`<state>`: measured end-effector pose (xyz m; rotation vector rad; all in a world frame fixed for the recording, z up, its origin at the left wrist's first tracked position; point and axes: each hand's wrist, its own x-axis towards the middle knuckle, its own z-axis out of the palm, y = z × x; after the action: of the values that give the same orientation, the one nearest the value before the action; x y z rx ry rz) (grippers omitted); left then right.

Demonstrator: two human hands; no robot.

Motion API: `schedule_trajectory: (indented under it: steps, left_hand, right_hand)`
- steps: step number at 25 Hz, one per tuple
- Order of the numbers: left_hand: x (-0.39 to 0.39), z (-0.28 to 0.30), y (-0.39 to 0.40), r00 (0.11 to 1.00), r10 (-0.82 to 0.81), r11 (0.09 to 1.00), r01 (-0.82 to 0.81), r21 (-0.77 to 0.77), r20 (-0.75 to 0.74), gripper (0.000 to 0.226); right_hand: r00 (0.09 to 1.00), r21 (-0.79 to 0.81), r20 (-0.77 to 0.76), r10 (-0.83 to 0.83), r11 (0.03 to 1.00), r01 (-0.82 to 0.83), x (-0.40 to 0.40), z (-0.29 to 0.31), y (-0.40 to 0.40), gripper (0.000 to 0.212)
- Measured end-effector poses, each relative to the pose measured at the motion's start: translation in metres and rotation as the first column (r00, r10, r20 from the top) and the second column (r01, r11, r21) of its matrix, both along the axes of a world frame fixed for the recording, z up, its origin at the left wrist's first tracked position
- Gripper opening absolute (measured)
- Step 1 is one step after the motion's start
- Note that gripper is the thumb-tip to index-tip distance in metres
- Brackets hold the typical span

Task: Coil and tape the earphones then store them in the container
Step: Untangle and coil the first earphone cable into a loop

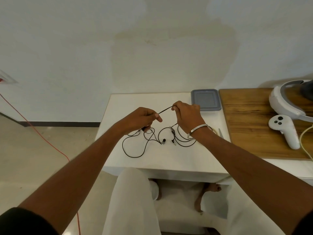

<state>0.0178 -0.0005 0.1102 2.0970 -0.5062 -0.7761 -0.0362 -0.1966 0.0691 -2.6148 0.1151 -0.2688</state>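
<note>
Box (pixel 206 99) sits at table's (pixel 118 106) far right corner, grey lid on, contents not visible. Earphones (pixel 133 150) lie loose mid-table, cable looping toward the near edge, one bud (pixel 163 141) in the middle. Left hand (pixel 141 118) and right hand (pixel 187 114) each pinch the cable, a short stretch pulled taut between them above the table. Right wrist covers part of a tape roll (pixel 213 130), scissors tip (pixel 220 133) just beside it at the right edge. Free table surface left of cable and along the far edge. Wood board (pixel 250 122) butts the right side, with controller (pixel 286 131) and headset (pixel 288 100) on it
</note>
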Motion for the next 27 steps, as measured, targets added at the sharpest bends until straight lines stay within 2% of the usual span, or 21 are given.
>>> schedule_trajectory:
  steps: [6, 13, 15, 20, 23, 27]
  left_hand:
    - [-0.010, 0.005, 0.001, 0.948, 0.007, 0.979, -0.071, -0.191, -0.319, 0.028]
    - [-0.020, 0.001, 0.002, 0.880, -0.065, 0.995, 0.024, -0.093, -0.470, 0.031]
    - [-0.023, 0.004, 0.002, 0.852, -0.091, 0.993, 0.041, -0.108, -0.516, 0.032]
    - [-0.025, 0.013, 0.001, 0.828, -0.192, 0.942, 0.005, -0.335, -0.527, 0.027]
    - [-0.026, 0.016, -0.001, 0.827, -0.229, 0.888, -0.040, -0.459, -0.514, 0.031]
    - [-0.026, 0.012, -0.009, 0.870, -0.152, 0.781, -0.185, -0.597, -0.469, 0.034]
  right_hand:
    - [0.998, 0.065, 0.008, -0.062, 0.996, 0.061, 0.001, 0.003, -0.004, 0.028]
    - [0.994, 0.025, 0.002, -0.108, 0.994, 0.108, 0.002, 0.002, -0.015, 0.028]
    - [0.993, 0.007, -0.008, -0.122, 0.993, 0.122, 0.002, 0.000, -0.015, 0.027]
    - [0.987, -0.004, -0.077, -0.144, 0.989, 0.145, 0.004, -0.008, -0.012, 0.026]
    - [0.985, -0.012, -0.118, -0.128, 0.992, 0.127, 0.004, -0.011, -0.007, 0.026]
    - [0.978, -0.048, -0.206, -0.034, 0.999, 0.025, 0.000, -0.016, 0.004, 0.024]
